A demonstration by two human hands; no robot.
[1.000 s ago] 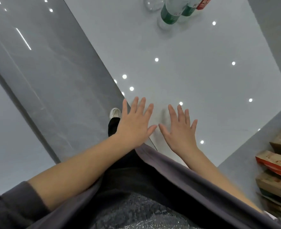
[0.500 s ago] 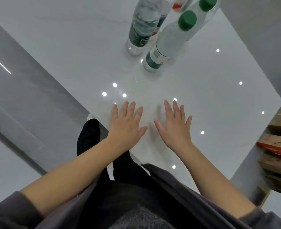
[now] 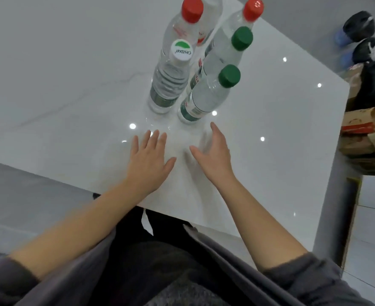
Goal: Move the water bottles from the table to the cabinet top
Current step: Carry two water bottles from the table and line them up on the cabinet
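Several clear water bottles stand upright in a cluster on the glossy white table (image 3: 71, 120). Nearest me are a white-capped bottle (image 3: 170, 80) on the left and a green-capped bottle (image 3: 206, 96) on the right. Behind them stand another green-capped bottle (image 3: 228, 49) and two red-capped bottles (image 3: 183, 27) (image 3: 251, 9). My left hand (image 3: 149, 160) lies flat with fingers spread, just short of the white-capped bottle. My right hand (image 3: 213, 155) is lifted and turned on edge, fingers straight, its tips close to the base of the nearest green-capped bottle. Both hands hold nothing. No cabinet is in view.
Cardboard boxes (image 3: 363, 129) are stacked beyond the table's right edge, with dark shoes (image 3: 359, 25) on the floor behind them. A grey table leg (image 3: 330, 195) stands at the near right corner. Grey floor (image 3: 27, 195) lies to the left.
The view has tilted up and forward, bringing the whole bottle cluster into sight. Both hands moved toward the bottles; my right hand has lifted and turned onto its edge.
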